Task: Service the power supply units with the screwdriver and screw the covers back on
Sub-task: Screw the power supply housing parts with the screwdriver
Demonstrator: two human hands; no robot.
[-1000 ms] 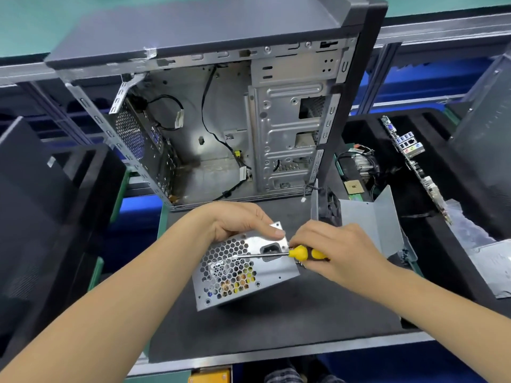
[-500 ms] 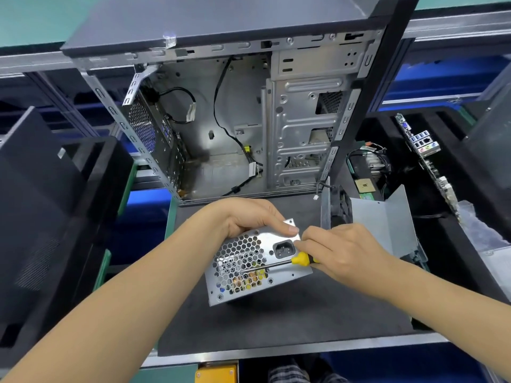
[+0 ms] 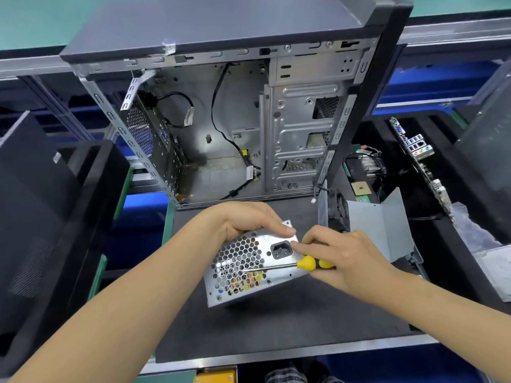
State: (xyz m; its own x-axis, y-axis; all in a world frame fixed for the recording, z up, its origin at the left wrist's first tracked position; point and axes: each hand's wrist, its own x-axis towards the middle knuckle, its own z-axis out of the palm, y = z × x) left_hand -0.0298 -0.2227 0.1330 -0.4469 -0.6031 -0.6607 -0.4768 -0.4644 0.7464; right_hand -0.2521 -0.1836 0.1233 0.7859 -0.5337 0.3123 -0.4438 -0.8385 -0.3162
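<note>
Left hand (image 3: 246, 221) grips the power supply unit (image 3: 249, 265) by its top edge, mid-tabletop (image 3: 304, 327). Right hand (image 3: 345, 257) holds the screwdriver (image 3: 298, 265) handle in a closed grip, shaft lying across the unit's vented face.

Computer repair workshop, gutted PC case (image 3: 221, 120), motherboard (image 3: 417, 158), foam-lined bins (image 3: 442, 244)

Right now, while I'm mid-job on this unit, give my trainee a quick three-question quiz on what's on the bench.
1. True or false: the left hand grips the power supply unit.
2. Which hand holds the screwdriver? A) left B) right
3. Fill in: the screwdriver's shaft lies across the unit's ____ grille.

Key: 1 true; 2 B; 3 honeycomb.
</note>
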